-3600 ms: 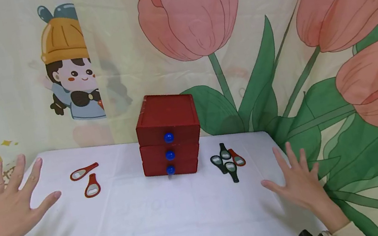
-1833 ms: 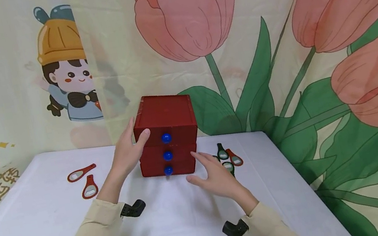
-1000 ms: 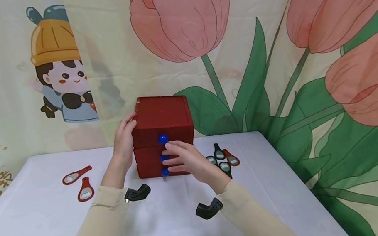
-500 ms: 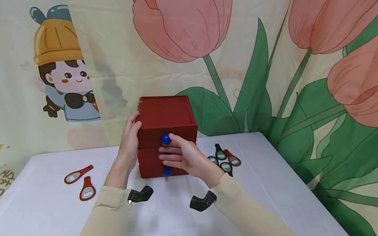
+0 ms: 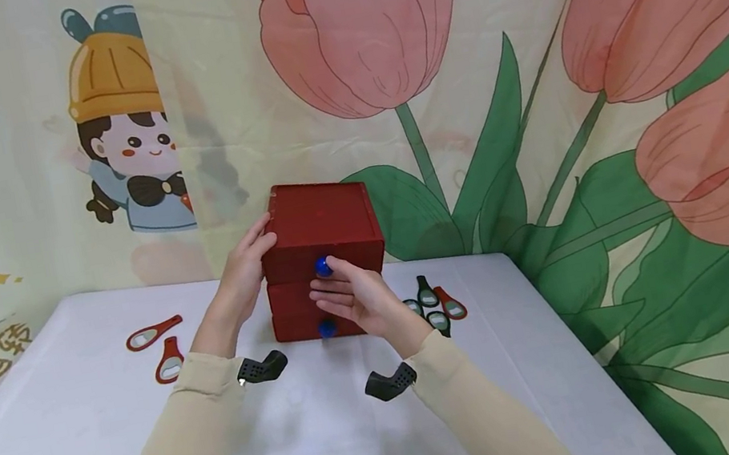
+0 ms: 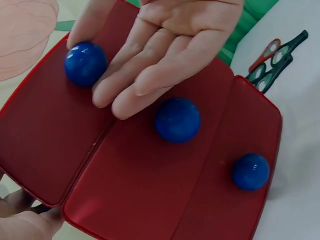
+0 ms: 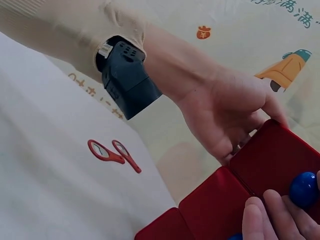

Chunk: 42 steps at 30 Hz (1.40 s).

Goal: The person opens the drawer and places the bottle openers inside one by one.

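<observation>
A dark red drawer box (image 5: 322, 215) with three tiers and blue round knobs stands at the back of the white table. My left hand (image 5: 238, 278) grips its upper left side, thumb near the top edge; the right wrist view shows curled fingers against that side. With thumb and index finger my right hand (image 5: 365, 292) pinches the top knob (image 6: 86, 63), its other fingers reaching across the front. Those fingers hide the middle knob in the head view, though the left wrist view shows the middle knob (image 6: 177, 120) and bottom knob (image 6: 251, 171) untouched.
Two red teardrop-shaped tools, like bottle openers (image 5: 154, 333), lie left of the box. A cluster of several dark green ones (image 5: 427, 294) and a red one (image 5: 451, 302) lies to its right, partly behind my right hand. A printed cloth (image 5: 359, 33) hangs behind the table.
Both hands have come in from the table's sides. The left took hold of the box's side; the right reached the front and pinched the top knob. The drawers look unmoved.
</observation>
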Tool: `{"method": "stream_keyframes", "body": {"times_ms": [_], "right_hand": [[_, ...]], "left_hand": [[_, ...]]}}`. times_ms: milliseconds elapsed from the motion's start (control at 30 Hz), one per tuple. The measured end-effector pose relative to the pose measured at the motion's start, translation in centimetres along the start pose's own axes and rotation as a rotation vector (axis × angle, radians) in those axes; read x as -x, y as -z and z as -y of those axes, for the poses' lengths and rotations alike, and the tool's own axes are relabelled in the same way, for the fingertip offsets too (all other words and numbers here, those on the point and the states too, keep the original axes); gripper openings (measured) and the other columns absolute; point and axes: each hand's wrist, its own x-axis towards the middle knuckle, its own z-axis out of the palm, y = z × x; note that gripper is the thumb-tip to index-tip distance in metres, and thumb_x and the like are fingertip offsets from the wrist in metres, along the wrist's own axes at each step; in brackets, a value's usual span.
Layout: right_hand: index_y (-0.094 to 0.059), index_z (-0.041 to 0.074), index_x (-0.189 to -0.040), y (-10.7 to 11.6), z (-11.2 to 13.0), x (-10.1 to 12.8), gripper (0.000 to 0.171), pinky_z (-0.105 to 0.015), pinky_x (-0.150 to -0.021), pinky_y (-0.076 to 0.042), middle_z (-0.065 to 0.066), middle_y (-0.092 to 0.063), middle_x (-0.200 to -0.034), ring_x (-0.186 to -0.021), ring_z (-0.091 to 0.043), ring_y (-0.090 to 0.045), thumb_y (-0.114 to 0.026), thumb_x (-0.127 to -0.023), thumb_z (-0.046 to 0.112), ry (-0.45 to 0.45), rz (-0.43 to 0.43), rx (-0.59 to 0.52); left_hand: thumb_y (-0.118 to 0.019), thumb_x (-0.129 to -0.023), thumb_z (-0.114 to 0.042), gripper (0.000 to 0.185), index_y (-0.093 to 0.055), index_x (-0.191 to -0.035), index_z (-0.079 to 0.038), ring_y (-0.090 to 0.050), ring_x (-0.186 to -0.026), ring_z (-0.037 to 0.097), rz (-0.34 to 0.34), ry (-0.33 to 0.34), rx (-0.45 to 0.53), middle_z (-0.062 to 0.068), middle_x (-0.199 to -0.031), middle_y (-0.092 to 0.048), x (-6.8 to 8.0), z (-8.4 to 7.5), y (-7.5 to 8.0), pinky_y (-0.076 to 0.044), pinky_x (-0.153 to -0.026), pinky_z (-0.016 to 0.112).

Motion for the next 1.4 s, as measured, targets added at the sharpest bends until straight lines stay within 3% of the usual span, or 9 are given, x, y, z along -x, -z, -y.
{"method": "stream_keyframes", "body": {"times_ms": [500, 933, 1400], "right_hand": [[-0.068, 0.001, -0.134, 0.3, 0.5, -0.6, 0.056, -0.035, -0.093, -0.062, -0.018, -0.075, -0.127, -0.114, -0.031, -0.076, -0.072, -0.101, 0.047, -0.063, 0.031, 0.016], [-0.066, -0.001, -0.134, 0.2, 0.2, -0.8, 0.057, -0.035, -0.093, -0.062, -0.018, -0.075, -0.125, -0.114, -0.031, -0.076, -0.072, -0.101, 0.045, -0.02, 0.031, 0.013], [-0.069, 0.0, -0.131, 0.6, 0.0, -0.7, 0.054, -0.034, -0.092, -0.062, -0.018, -0.076, -0.124, -0.112, -0.029, -0.076, -0.073, -0.101, 0.045, -0.008, 0.043, 0.037]], "left_hand": [[-0.042, -0.113, -0.039, 0.064, -0.018, -0.172, -0.029, -0.021, -0.162, 0.031, -0.003, 0.011, 0.017, 0.002, -0.178, -0.017, 0.0, 0.3, 0.3, -0.018, -0.131, 0.053], [-0.047, -0.113, -0.038, 0.065, -0.021, -0.172, -0.028, -0.023, -0.162, 0.031, 0.01, -0.007, -0.022, 0.003, -0.178, -0.019, 0.0, 0.1, 0.7, -0.018, -0.131, 0.055], [-0.047, -0.113, -0.039, 0.067, -0.018, -0.172, -0.027, -0.019, -0.163, 0.028, 0.059, 0.007, 0.041, 0.001, -0.179, -0.015, 0.0, 0.3, 1.3, -0.014, -0.133, 0.051]]}}
